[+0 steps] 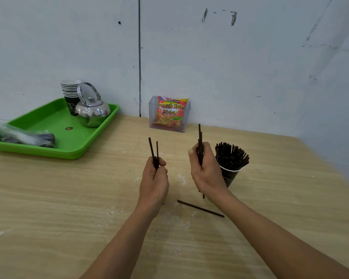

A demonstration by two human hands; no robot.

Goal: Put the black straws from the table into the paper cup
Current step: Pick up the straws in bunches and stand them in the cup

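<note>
Straws first: the paper cup point(231, 175) stands upright on the bench point(69, 198), off to the right, and it is crammed with black straws point(232, 156) that fan out above its rim.

Just left of the cup, the right grip point(207, 170) is curled round a small bunch of straws point(199, 133), held upright. Their tips stick up above the fingers and their lower ends poke out below the wrist (I can't count them, they overlap).

Across from it, the left grip point(154, 178) pinches a pair of straws point(153, 152), two thin sticks that splay slightly at the top. Both grips hover above the wood, apart from each other.

One loose straw point(200, 208) lies flat on the bench between the two forearms, slanting down to the right.

Further back against the wall point(250, 67) stands a clear plastic holder point(152, 115) with a French Fries snack packet point(170, 113) upright inside it.

Far left sits a green tray point(56, 119). On it are a shiny steel kettle point(92, 110), a stack of paper cups point(71, 91) just behind the kettle, and at the near end a plastic bag point(22, 135) of dark contents, too blurred to name.
</note>
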